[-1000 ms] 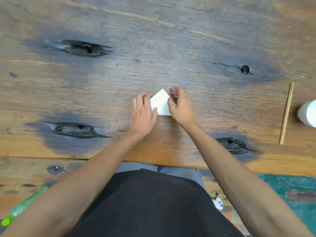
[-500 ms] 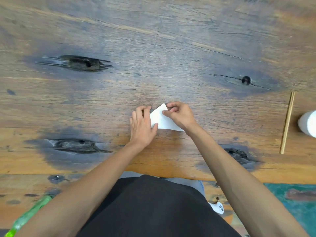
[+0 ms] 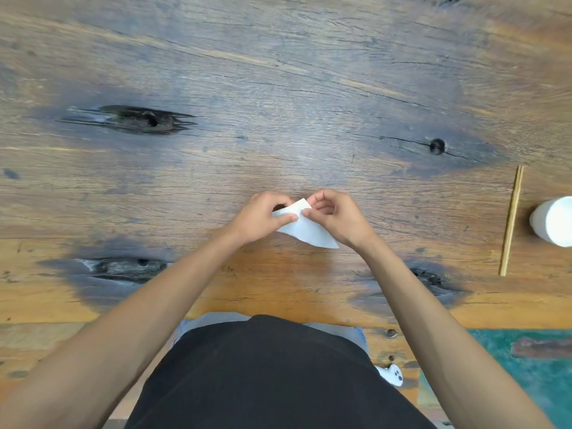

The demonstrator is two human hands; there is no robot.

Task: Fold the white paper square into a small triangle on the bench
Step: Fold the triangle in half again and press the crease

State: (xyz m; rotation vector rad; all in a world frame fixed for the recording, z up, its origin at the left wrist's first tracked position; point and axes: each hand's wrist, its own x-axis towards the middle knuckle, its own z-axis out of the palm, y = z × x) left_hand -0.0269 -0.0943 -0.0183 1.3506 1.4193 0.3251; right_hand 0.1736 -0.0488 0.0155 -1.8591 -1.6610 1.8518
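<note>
Left hand (image 3: pixel 263 219): thumb and fingers pinch the near-left part of the folded white paper triangle (image 3: pixel 305 229), by its upper end.
Right hand (image 3: pixel 335 218): fingertips pinch the paper's upper corner from the right side.
Paper's place: between both hands, above the weathered brown wooden desk (image 3: pixel 278 88), near its front edge; it seems lifted, though whether the low tip touches the wood I cannot tell.
Paper's heading: long axis runs diagonally, from the upper corner by the fingertips down to a sharp tip pointing near-right.
Risk: held in the air with no surface beneath, the layers could slide apart, so the next crease lands crooked.
Farther right: a thin wooden stick (image 3: pixel 511 221) and a white cylindrical container (image 3: pixel 554 221), well apart from the paper.
</note>
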